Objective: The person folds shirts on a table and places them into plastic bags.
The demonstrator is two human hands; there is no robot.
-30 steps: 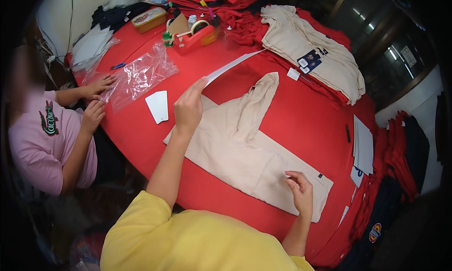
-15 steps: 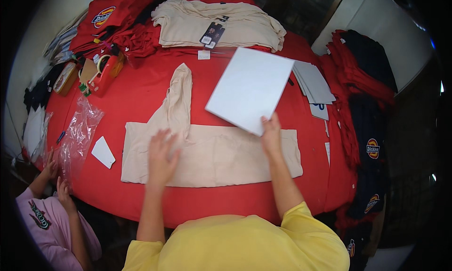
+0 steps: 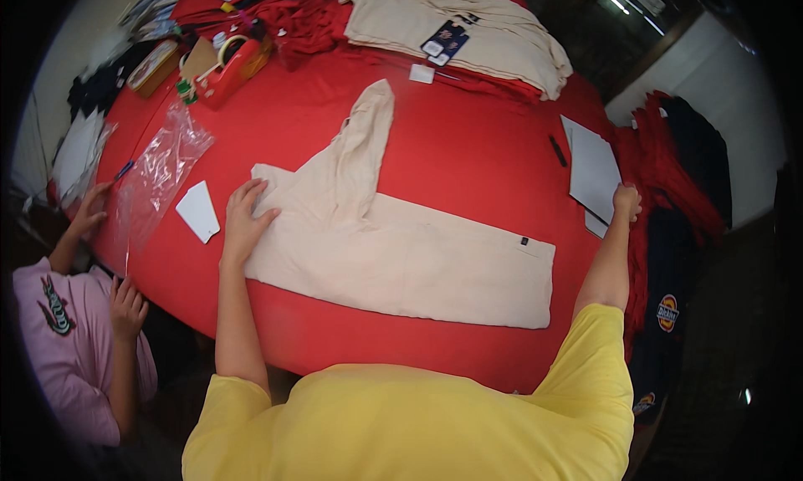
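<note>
A beige garment point(image 3: 401, 259) lies folded into a long strip on the red table, one sleeve point(image 3: 364, 138) standing out toward the far side. My left hand point(image 3: 247, 222) rests with fingers apart on its left end. To the right of the garment, my right hand point(image 3: 626, 203) is closed at the edge of a white board point(image 3: 594, 167), which lies on the pile of white sheets. The fingers are partly hidden there. A small dark label point(image 3: 524, 242) shows near the garment's right end.
Beige garments with a dark tag point(image 3: 445, 42) are stacked at the back. A red tape dispenser point(image 3: 230, 73), clear plastic bag point(image 3: 163, 159) and white card point(image 3: 198, 212) lie left. Beside the bag are a co-worker's hands point(image 3: 128, 308). Red and navy clothes point(image 3: 682, 163) are piled right.
My right hand has carried the white board from above the garment to the pile on the right. My left hand has shifted to the garment's left end. The whole view has turned somewhat.
</note>
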